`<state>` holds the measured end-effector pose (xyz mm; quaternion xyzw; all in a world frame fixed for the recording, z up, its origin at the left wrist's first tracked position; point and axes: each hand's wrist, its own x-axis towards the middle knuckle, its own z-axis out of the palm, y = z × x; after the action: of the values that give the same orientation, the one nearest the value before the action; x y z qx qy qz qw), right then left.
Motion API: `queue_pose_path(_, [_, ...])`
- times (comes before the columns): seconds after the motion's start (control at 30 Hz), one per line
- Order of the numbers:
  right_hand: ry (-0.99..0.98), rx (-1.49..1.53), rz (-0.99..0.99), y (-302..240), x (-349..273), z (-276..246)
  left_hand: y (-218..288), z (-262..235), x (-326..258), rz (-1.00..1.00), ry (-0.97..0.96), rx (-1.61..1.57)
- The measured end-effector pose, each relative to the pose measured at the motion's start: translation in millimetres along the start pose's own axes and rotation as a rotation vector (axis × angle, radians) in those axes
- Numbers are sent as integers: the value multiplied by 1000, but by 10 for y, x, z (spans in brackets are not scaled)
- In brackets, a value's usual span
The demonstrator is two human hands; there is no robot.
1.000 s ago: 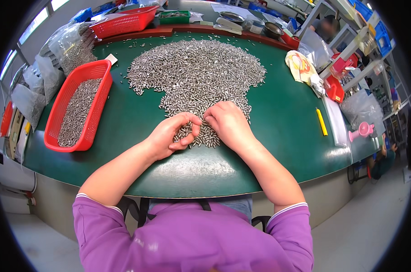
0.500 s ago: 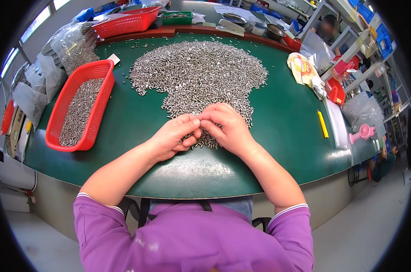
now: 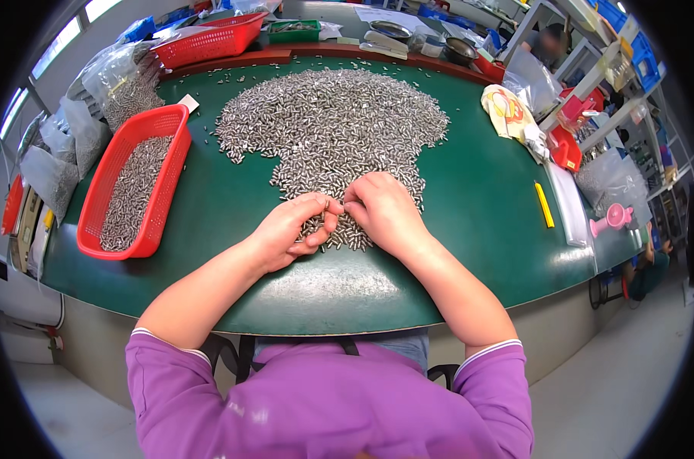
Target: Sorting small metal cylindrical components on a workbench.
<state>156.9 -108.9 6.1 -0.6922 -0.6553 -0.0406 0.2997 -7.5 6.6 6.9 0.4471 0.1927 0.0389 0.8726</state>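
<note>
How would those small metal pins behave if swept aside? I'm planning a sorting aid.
The metal pins look like short smooth cylinders, so they would probably roll and scatter. Being shiny and tiny, they likely slip from fingertips. The pile probably shifts easily.

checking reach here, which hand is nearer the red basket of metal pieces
Left. The left hand lies on the green table a short gap to the right of the red basket; the right hand sits beyond it, farther from the basket.
</note>
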Motion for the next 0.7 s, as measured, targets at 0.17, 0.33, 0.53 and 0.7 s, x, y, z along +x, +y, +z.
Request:
queue_pose_path(0.17, [68,144,40,-96,51,-69,18,41,-36,35,3,5])
queue_pose_path(0.33, [51,375,7,-147,34,-45,-37,-8,-2,31,-36,34])
queue_pose_path(0.53, [115,88,-85,-61,23,-9,-7,21,-19,30,-5,23])
queue_pose_path(0.7, [8,47,-76,-46,-2,28,12,40,-12,11,13,12])
